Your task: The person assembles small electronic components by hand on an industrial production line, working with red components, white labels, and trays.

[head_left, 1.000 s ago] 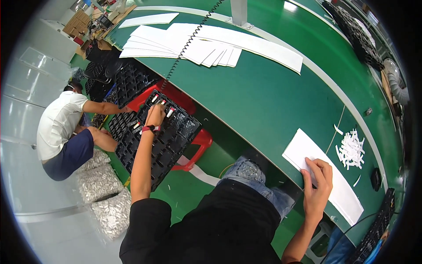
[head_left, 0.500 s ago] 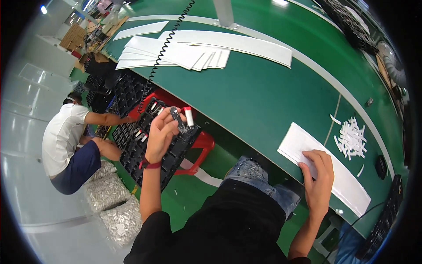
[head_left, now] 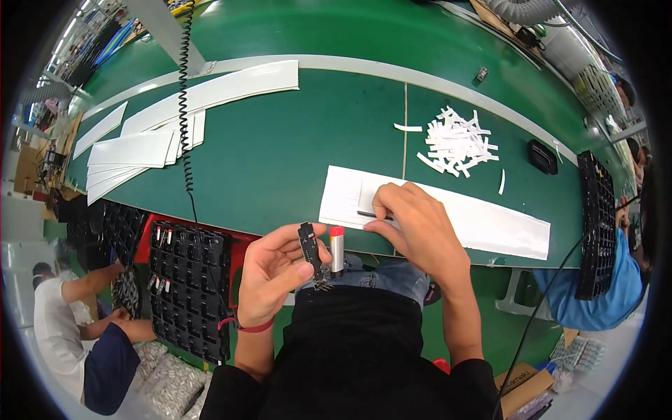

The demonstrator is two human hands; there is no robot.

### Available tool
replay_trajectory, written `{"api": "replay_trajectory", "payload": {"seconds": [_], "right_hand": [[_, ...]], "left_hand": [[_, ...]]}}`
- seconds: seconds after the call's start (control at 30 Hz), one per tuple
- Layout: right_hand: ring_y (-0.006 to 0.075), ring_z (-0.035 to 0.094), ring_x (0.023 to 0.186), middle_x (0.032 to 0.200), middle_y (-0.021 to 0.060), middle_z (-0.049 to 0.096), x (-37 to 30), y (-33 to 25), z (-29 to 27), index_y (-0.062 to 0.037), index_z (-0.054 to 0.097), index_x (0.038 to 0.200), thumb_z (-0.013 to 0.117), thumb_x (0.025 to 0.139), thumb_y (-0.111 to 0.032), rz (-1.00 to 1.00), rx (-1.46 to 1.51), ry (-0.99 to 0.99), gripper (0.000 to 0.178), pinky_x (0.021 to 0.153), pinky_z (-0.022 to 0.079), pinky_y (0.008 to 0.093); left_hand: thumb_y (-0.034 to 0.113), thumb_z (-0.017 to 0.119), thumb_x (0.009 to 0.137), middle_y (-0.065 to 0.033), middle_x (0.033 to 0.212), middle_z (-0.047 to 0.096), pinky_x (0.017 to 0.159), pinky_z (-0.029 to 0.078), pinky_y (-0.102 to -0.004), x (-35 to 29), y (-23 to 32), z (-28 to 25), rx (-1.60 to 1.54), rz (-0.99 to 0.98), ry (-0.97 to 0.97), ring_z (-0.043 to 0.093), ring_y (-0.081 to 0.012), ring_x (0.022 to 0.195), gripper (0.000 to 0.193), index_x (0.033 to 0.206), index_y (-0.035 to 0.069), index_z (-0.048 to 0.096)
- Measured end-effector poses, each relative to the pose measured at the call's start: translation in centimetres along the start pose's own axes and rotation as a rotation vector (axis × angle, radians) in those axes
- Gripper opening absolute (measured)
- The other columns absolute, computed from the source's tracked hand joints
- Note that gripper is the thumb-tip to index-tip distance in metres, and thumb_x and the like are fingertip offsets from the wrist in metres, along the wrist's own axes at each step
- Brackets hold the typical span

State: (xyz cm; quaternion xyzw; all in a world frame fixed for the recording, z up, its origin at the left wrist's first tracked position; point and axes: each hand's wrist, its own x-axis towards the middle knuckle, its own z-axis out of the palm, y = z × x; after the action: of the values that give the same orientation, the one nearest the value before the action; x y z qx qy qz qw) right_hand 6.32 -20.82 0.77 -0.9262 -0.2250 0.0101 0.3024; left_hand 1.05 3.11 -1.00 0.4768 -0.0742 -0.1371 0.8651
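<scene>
My left hand (head_left: pixel 273 271) pinches a narrow black circuit board (head_left: pixel 309 246) upright in front of my lap. Beside the board, on its right, stands a small silver cylinder with a red top (head_left: pixel 337 250), looking like a battery cell; how it is held is partly hidden. My right hand (head_left: pixel 425 229) is closed on a thin black tool (head_left: pixel 371 214), of which only a short length shows. That hand is over the left part of a long white sheet (head_left: pixel 490 225) with thin cut lines, near the table's front edge.
White strips (head_left: pixel 458 143) lie heaped beyond the sheet. More white sheets (head_left: pixel 133 150) are stacked left, behind a coiled black cord (head_left: pixel 185 91). A black tray (head_left: pixel 189 280) with several small cells stands lower left, near a person in white (head_left: pixel 52 322). Another black rack (head_left: pixel 595 224) is right.
My view has turned right. My left hand has brought the board and cell from above the black tray to my lap. A thin black tool now shows in my right hand.
</scene>
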Motion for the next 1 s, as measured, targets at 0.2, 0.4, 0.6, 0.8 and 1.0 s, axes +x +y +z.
{"api": "replay_trajectory", "payload": {"seconds": [0.2,0.4,0.6,0.8,1.0], "right_hand": [[0.0249,0.058,0.075,0.078,0.0056,0.059,-0.2,0.9,1.1,-0.0079,0.064,0.095,0.074,0.079,-0.014,-0.100,0.035,0.092,0.020,0.066,0.047,0.0378],[0.0229,0.058,0.073,0.078,0.0052,0.059,0.2,0.7,1.8,-0.0065,0.060,0.093,0.072,0.081,-0.013,-0.184,-0.209,0.086,0.018,0.064,0.048,0.0367],[0.0246,0.060,0.070,0.077,0.0069,0.060,0.4,0.6,0.6,-0.0055,0.056,0.091,0.071,0.081,-0.007,-0.171,-0.143,0.017,0.018,0.062,0.049,0.0363],[0.0210,0.066,0.075,0.084,0.0095,0.067,-1.3,0.1,-0.8,-0.0020,0.064,0.089,0.071,0.074,0.005,-0.192,0.211,0.388,0.018,0.065,0.052,0.0311],[0.0196,0.072,0.081,0.091,0.0155,0.071,-2.5,-3.1,-0.9,0.0050,0.069,0.095,0.070,0.074,0.009,-0.059,0.749,0.344,0.022,0.073,0.056,0.0265]], "left_hand": [[0.000,0.065,0.085,-0.0142,0.100,0.066,0.092,0.048,-0.0303,0.5,-0.3,0.4,0.037,0.007,0.041,0.063,-0.0182,0.100,0.046,0.128,-0.011,0.052],[0.003,0.062,0.088,-0.0142,0.101,0.066,0.089,0.049,-0.0308,0.6,-0.9,-0.3,-0.079,-0.046,0.033,0.063,-0.0181,0.094,0.045,0.130,-0.011,0.051],[0.006,0.058,0.091,-0.0178,0.106,0.067,0.090,0.050,-0.0322,0.6,-0.5,-0.3,-0.171,-0.125,-0.008,0.064,-0.0194,0.094,0.047,0.133,-0.012,0.049],[0.005,0.056,0.094,-0.0231,0.121,0.064,0.094,0.050,-0.0343,1.0,-1.2,-0.2,-0.114,-0.139,-0.027,0.065,-0.0201,0.100,0.046,0.136,-0.011,0.047],[0.004,0.054,0.097,-0.0235,0.124,0.063,0.099,0.048,-0.0350,1.8,-2.0,0.9,-0.096,-0.187,-0.045,0.064,-0.0210,0.107,0.042,0.136,-0.009,0.048]]}}
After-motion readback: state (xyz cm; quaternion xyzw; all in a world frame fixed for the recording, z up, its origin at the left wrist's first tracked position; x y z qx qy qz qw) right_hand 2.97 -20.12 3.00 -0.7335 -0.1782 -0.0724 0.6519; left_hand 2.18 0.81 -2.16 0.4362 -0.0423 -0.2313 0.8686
